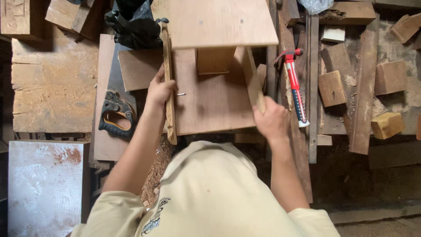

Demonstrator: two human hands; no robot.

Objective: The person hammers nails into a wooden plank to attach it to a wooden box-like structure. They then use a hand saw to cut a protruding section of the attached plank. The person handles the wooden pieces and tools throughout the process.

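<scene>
2 hands on a plywood box frame

2 bare arms reach forward from a cream shirt (210, 193). Left hand (158, 90) is bent at the wrist, fingers wrapped over the left side panel (169, 87), a thin upright plywood strip seen edge-on. Right hand (272, 119) is clenched around the near end of the right side panel (251, 77), which leans inward. Both panels stand on 1 flat brown base board (210, 101) at the centre of the bench. 1 wide pale board (221, 22) lies across the top of the panels, with 1 small wood block (214, 60) under it. 1 nail (180, 94) sticks out just beside the left thumb. 1 red-handled hammer (294, 85) lies on planks right of the box, close to the right hand. 1 handsaw (117, 103) with black-orange grip lies left, near the left forearm. About 4 loose wood blocks (388, 125) sit far right. Sawdust (158, 169) is piled below the left forearm.
</scene>
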